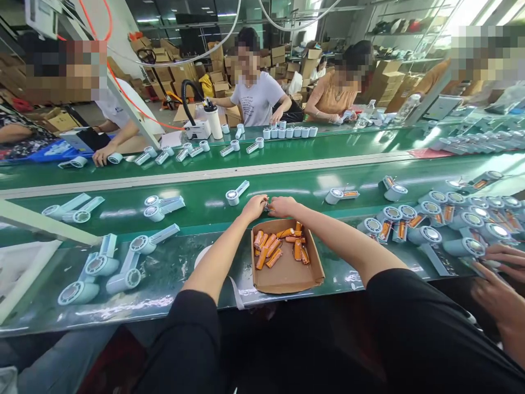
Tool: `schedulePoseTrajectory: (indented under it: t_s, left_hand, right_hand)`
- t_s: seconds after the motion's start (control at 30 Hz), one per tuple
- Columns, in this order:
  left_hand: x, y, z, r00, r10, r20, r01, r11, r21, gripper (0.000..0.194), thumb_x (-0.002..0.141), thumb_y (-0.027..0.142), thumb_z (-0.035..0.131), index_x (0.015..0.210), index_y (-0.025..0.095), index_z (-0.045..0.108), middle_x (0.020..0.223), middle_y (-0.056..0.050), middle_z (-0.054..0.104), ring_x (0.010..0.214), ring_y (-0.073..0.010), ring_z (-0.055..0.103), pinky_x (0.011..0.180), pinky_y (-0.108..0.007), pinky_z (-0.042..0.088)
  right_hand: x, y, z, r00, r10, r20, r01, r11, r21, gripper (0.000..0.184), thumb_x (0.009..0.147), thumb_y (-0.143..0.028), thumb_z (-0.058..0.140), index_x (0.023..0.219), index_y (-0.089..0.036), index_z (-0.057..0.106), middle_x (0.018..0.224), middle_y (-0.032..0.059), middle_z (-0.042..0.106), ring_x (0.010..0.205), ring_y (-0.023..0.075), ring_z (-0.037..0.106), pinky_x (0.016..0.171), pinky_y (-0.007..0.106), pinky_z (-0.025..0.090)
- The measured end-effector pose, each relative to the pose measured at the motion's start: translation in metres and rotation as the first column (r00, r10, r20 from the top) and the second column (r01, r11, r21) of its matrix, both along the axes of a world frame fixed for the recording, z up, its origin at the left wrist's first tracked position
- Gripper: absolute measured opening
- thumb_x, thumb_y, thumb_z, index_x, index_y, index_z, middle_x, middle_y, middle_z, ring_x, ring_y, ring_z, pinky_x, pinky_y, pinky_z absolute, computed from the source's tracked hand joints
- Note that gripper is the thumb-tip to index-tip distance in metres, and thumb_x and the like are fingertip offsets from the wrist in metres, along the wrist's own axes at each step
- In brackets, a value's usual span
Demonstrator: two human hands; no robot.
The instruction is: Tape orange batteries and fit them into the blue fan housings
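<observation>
My left hand [255, 207] and my right hand [284, 207] meet over the near side of the green belt, just past a cardboard box. The fingers of both are pinched together around something small and mostly hidden that I cannot make out. Below my wrists, the cardboard box [287, 280] holds several orange cylindrical battery cells [267, 246], loosely piled toward its far side. Left of my hands, a light blue handheld fan [233, 197] lies on the belt. To their right lies another fan [335, 196] with an orange cell at its handle.
Several fans [77, 291] lie at the left on the bench. Many more, with orange cells showing, crowd the right [426, 234], beside another person's hands [498, 290]. Co-workers sit across the green belt [197, 183]. A slanted metal post [45, 221] stands at left.
</observation>
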State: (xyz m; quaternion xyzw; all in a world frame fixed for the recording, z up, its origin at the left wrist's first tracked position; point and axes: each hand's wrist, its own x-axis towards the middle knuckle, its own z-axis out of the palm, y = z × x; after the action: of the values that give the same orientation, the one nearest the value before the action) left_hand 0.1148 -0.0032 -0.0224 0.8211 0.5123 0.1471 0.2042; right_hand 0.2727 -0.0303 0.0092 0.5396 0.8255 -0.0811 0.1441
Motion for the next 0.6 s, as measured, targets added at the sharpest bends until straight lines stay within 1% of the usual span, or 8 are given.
schedulePoseTrajectory:
  t_s: [0.07, 0.1, 0.17, 0.27, 0.4, 0.47, 0.5, 0.6]
  left_hand:
    - [-0.012, -0.013, 0.001, 0.999, 0.03, 0.025, -0.031, 0.999, 0.041, 0.042, 0.1, 0.017, 0.051, 0.141, 0.019, 0.063, 0.153, -0.01, 0.061, 0.144, -0.0229, 0.053, 0.121, -0.039, 0.042]
    - [-0.02, -0.021, 0.002, 0.998, 0.049, 0.033, -0.051, 0.997, 0.057, 0.045, 0.101, 0.019, 0.049, 0.145, 0.017, 0.059, 0.155, -0.012, 0.059, 0.145, -0.0234, 0.052, 0.122, -0.04, 0.041]
    - [-0.045, -0.044, 0.005, 0.996, 0.079, 0.04, -0.082, 0.994, 0.079, 0.045, 0.103, 0.023, 0.046, 0.146, 0.018, 0.058, 0.152, -0.011, 0.062, 0.141, -0.0232, 0.056, 0.121, -0.04, 0.043]
    - [-0.094, -0.09, 0.007, 0.993, 0.115, 0.019, -0.117, 0.989, 0.096, 0.038, 0.103, 0.031, 0.048, 0.135, 0.022, 0.067, 0.142, -0.008, 0.07, 0.134, -0.0237, 0.063, 0.118, -0.038, 0.047]
    - [-0.161, -0.156, -0.002, 0.982, 0.181, -0.052, -0.176, 0.981, 0.081, 0.034, 0.099, 0.036, 0.053, 0.121, 0.022, 0.076, 0.132, -0.01, 0.075, 0.129, -0.0291, 0.066, 0.116, -0.044, 0.05]
    - [-0.184, -0.181, -0.008, 0.984, 0.146, -0.097, -0.142, 0.989, 0.052, 0.035, 0.094, 0.04, 0.061, 0.121, 0.023, 0.077, 0.137, -0.009, 0.073, 0.134, -0.0301, 0.063, 0.121, -0.045, 0.046]
    - [-0.193, -0.189, -0.01, 0.986, 0.105, -0.128, -0.102, 0.994, 0.029, 0.041, 0.091, 0.043, 0.066, 0.126, 0.024, 0.075, 0.143, -0.009, 0.069, 0.14, -0.0309, 0.059, 0.124, -0.046, 0.043]
    - [-0.21, -0.203, -0.016, 0.974, -0.04, -0.224, 0.026, 0.998, -0.064, 0.073, 0.081, 0.05, 0.076, 0.148, 0.026, 0.061, 0.163, -0.01, 0.051, 0.157, -0.0345, 0.038, 0.127, -0.05, 0.038]
  right_hand:
    - [0.003, 0.0, 0.001, 1.0, 0.018, -0.007, -0.018, 1.0, 0.007, 0.046, 0.105, -0.048, 0.049, 0.141, -0.029, 0.069, 0.15, 0.0169, 0.061, 0.131, 0.036, 0.063, 0.098, 0.043, 0.055]
    - [0.005, 0.0, 0.001, 1.0, 0.026, -0.01, -0.026, 1.0, 0.011, 0.045, 0.105, -0.046, 0.049, 0.141, -0.028, 0.07, 0.15, 0.0168, 0.061, 0.131, 0.035, 0.063, 0.1, 0.042, 0.054]
    - [0.009, -0.001, 0.004, 0.999, 0.039, -0.017, -0.038, 0.999, 0.019, 0.042, 0.106, -0.041, 0.049, 0.137, -0.026, 0.072, 0.147, 0.0156, 0.064, 0.129, 0.0319, 0.065, 0.101, 0.038, 0.053]
    - [0.015, -0.003, 0.008, 0.999, 0.039, -0.026, -0.038, 0.999, 0.037, 0.037, 0.105, -0.034, 0.052, 0.132, -0.026, 0.076, 0.136, 0.0127, 0.072, 0.124, 0.0291, 0.068, 0.1, 0.034, 0.052]
    - [0.023, -0.011, 0.009, 0.999, -0.016, -0.033, 0.019, 0.997, 0.077, 0.037, 0.105, -0.033, 0.051, 0.132, -0.029, 0.076, 0.133, 0.0105, 0.076, 0.123, 0.0311, 0.069, 0.099, 0.037, 0.053]
    - [0.023, -0.014, 0.011, 0.998, -0.052, -0.027, 0.054, 0.996, 0.078, 0.038, 0.105, -0.033, 0.05, 0.131, -0.028, 0.077, 0.134, 0.0117, 0.075, 0.124, 0.0321, 0.069, 0.1, 0.039, 0.053]
    - [0.023, -0.016, 0.013, 0.997, -0.07, -0.022, 0.072, 0.995, 0.071, 0.038, 0.105, -0.034, 0.05, 0.13, -0.027, 0.077, 0.134, 0.0127, 0.075, 0.123, 0.0325, 0.069, 0.099, 0.04, 0.053]
    - [0.016, -0.021, 0.027, 0.991, -0.135, -0.013, 0.136, 0.989, 0.054, 0.034, 0.102, -0.035, 0.058, 0.125, -0.023, 0.08, 0.128, 0.0179, 0.077, 0.118, 0.0346, 0.072, 0.098, 0.043, 0.054]
